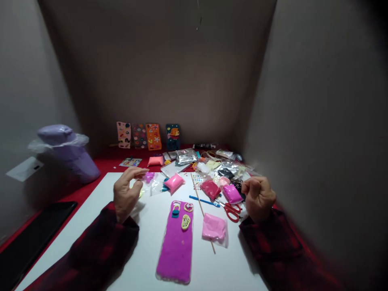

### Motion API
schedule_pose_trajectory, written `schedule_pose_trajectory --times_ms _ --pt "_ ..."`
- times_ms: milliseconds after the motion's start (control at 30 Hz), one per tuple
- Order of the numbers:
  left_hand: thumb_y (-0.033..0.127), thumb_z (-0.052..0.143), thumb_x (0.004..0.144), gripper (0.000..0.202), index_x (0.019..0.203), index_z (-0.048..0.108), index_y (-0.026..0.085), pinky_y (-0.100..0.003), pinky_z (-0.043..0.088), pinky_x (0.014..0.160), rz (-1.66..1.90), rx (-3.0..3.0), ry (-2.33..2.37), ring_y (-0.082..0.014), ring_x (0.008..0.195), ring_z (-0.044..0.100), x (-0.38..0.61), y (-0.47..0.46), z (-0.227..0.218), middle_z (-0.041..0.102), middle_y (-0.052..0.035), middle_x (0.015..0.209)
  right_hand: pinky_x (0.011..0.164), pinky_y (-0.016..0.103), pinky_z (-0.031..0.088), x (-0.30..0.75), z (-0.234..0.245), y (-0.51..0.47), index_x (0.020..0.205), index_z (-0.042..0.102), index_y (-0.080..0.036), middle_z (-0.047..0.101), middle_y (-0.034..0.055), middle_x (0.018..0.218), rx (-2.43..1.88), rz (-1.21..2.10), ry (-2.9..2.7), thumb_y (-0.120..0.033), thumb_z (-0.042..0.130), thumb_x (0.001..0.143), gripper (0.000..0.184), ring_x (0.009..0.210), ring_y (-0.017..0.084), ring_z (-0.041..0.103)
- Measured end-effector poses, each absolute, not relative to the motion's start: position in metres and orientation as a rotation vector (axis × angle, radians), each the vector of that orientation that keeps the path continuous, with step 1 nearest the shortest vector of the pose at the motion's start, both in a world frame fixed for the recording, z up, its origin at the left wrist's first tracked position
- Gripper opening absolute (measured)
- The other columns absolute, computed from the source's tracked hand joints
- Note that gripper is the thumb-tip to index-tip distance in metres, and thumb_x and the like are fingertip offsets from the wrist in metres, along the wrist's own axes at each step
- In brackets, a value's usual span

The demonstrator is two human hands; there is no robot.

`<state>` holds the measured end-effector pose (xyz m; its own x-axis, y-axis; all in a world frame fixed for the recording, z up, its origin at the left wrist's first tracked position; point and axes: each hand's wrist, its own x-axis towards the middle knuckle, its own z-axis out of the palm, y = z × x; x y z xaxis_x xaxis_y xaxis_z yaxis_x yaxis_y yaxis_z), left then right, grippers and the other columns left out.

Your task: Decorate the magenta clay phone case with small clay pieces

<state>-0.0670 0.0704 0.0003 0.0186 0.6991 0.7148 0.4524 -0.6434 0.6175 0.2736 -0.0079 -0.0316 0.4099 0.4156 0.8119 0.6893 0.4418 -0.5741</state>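
A magenta clay-covered phone case (177, 242) lies on the white sheet (91, 226) between my arms, with small clay shapes (185, 220) near its top end. My left hand (127, 192) hovers left of it, thumb and fingers pressed together in a pinch; what they hold is too small to make out. My right hand (257, 196) is curled into a loose fist at the right, just beside the red-handled scissors (230, 210). A light pink clay bag (214, 228) lies on a thin wooden stick (200, 202).
Several clay packets (174, 182) and foil bags (185, 155) crowd the back of the red table. Decorated phone cases (153, 136) lean on the back wall. A purple wrapped container (68, 151) stands at left, a black tablet (33, 236) near the front left. A blue tool (203, 201) lies near the scissors.
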Motion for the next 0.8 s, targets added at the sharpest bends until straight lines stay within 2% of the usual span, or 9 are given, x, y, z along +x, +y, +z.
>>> schedule_pose_trajectory --times_ms 100,200,300,467,667,733,800 --pt "0.005 0.05 0.071 0.027 0.088 0.066 0.018 -0.027 0.046 0.073 1.663 2.093 1.188 -0.0146 0.077 0.058 -0.065 0.069 0.001 0.062 -0.0011 0.085 0.05 0.024 0.038 0.275 -0.034 -0.009 0.062 0.05 -0.018 0.049 -0.0027 0.053 -1.15 -0.221 -1.244 -0.035 0.042 0.094 0.037 0.047 0.009 0.047" --pt "0.012 0.059 0.074 0.018 0.088 0.067 0.018 -0.026 0.045 0.069 1.652 2.123 1.269 -0.013 0.07 0.054 -0.062 0.068 0.002 0.061 0.0 0.079 0.049 0.025 0.04 0.277 -0.037 -0.008 0.073 0.053 -0.018 0.052 -0.0036 0.055 -1.146 -0.208 -1.222 -0.033 0.054 0.088 0.022 0.047 0.01 0.049" --pt "0.009 0.056 0.073 0.021 0.088 0.068 0.019 -0.027 0.043 0.07 1.668 2.129 1.265 -0.0132 0.072 0.053 -0.059 0.066 0.004 0.059 -0.0002 0.08 0.049 0.026 0.042 0.278 -0.039 -0.006 0.08 0.053 -0.019 0.053 -0.0044 0.055 -1.161 -0.201 -1.193 -0.031 0.06 0.084 0.015 0.048 0.012 0.051" --pt "0.002 0.046 0.067 0.034 0.088 0.067 0.019 -0.026 0.043 0.068 1.608 2.159 1.204 -0.0138 0.075 0.053 -0.057 0.064 0.004 0.056 -0.0009 0.083 0.05 0.025 0.041 0.275 -0.034 -0.006 0.076 0.051 -0.019 0.05 -0.0053 0.053 -1.171 -0.212 -1.207 -0.029 0.049 0.091 0.018 0.047 0.011 0.05" --pt "0.004 0.041 0.067 0.038 0.089 0.067 0.02 -0.03 0.046 0.081 1.495 2.161 1.228 -0.017 0.089 0.057 -0.059 0.065 0.002 0.058 -0.0027 0.094 0.05 0.024 0.038 0.27 -0.027 -0.009 0.064 0.05 -0.019 0.049 -0.0033 0.052 -1.138 -0.24 -1.253 -0.032 0.043 0.094 0.033 0.047 0.009 0.047" --pt "0.005 0.043 0.068 0.036 0.089 0.067 0.021 -0.03 0.046 0.084 1.502 2.161 1.225 -0.0183 0.095 0.057 -0.059 0.065 0.002 0.06 -0.0029 0.097 0.048 0.023 0.038 0.271 -0.027 -0.009 0.065 0.051 -0.018 0.049 -0.0035 0.052 -1.128 -0.241 -1.257 -0.032 0.044 0.093 0.032 0.046 0.009 0.046" --pt "0.01 0.048 0.072 0.027 0.089 0.067 0.021 -0.03 0.046 0.082 1.511 2.161 1.224 -0.0185 0.093 0.057 -0.059 0.065 0.002 0.06 -0.0028 0.095 0.047 0.023 0.038 0.271 -0.028 -0.008 0.068 0.053 -0.018 0.049 -0.004 0.052 -1.122 -0.236 -1.26 -0.032 0.044 0.093 0.03 0.045 0.009 0.046"
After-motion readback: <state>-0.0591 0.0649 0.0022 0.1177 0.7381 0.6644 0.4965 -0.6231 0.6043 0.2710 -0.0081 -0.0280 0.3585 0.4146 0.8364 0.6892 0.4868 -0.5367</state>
